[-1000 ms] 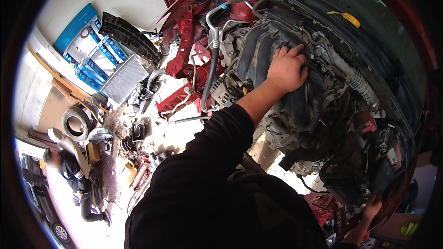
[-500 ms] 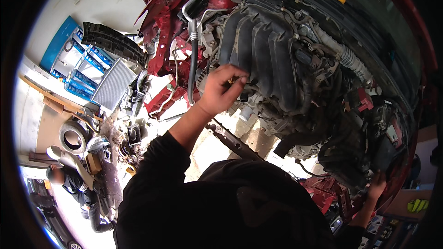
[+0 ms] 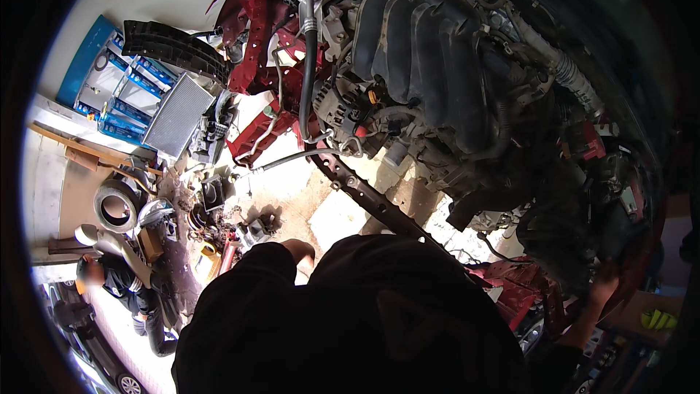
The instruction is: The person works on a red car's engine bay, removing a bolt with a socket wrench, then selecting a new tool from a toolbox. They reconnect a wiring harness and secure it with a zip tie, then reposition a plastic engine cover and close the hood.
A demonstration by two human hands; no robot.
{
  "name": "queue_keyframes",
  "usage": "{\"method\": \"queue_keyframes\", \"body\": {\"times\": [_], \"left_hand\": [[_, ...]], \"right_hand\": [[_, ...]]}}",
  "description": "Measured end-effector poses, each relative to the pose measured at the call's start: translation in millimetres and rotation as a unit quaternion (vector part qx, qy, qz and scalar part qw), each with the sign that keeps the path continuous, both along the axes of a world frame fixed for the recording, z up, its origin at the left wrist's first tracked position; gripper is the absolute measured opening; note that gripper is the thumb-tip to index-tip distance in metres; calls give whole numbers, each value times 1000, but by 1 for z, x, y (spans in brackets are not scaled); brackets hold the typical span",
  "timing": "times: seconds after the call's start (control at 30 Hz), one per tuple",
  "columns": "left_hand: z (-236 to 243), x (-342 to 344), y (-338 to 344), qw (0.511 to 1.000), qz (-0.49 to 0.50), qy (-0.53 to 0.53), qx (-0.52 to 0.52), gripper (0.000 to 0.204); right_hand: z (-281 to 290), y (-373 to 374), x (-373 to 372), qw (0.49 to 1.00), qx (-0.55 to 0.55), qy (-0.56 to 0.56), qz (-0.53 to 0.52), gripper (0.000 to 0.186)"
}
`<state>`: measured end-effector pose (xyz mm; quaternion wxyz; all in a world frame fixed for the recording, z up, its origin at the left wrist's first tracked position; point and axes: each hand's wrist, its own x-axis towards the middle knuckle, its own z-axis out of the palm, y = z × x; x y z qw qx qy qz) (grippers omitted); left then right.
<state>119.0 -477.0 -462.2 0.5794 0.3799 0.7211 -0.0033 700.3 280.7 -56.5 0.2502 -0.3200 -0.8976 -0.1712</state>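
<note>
In front of me is a car's engine bay with the front panels off. The black ribbed intake manifold point(image 3: 423, 51) sits on top of the engine. My left hand point(image 3: 299, 250) is drawn back beside my body, away from the engine; its fingers are hidden by my sleeve and torso. At the far right, my right hand point(image 3: 602, 286) is at the red fender edge point(image 3: 628, 288), in shadow, and its fingers are too dark to make out. A dark metal crossbar point(image 3: 372, 201) runs between me and the engine.
A grey hose point(image 3: 284, 162) and red body frame point(image 3: 255, 51) stand left of the engine. Farther left are a radiator point(image 3: 179, 113), a tire point(image 3: 117, 203), a yellow jug point(image 3: 207, 259) and loose parts. A person point(image 3: 124, 288) sits at lower left, near a parked car point(image 3: 91, 343).
My left hand has pulled back from over the intake manifold toward my body, uncovering the engine's near left side. The view has shifted slightly. My right hand stays at the fender.
</note>
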Motion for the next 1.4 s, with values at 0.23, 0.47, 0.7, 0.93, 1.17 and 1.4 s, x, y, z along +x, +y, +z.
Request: {"method": "queue_keyframes", "body": {"times": [0.23, 0.47, 0.7, 0.93, 1.17, 1.4], "left_hand": [[28, 19, 90, 998, -30, 4, 63, 38], [-17, 29, 108, 1000, -9, 10, 0, 32], [-6, 88, 13, 976, -146, 64, 148, 34], [28, 143, -28, 999, 34, -30, 7, 46], [44, 119, -69, 965, -238, -47, 104, 45], [35, 73, 14, 948, -315, 33, 23, 37]], "right_hand": [[-12, 30, 29, 994, -92, 9, -61, 31], [-5, 34, 18, 938, -268, 198, -99, 39], [15, 6, -1, 864, -320, 379, -80, 60], [17, -112, 52, 909, -175, 377, 25, 53], [-84, -284, 222, 779, -253, 529, -222, 56], [-271, -588, 237, 381, -607, 446, -536, 65]]}}
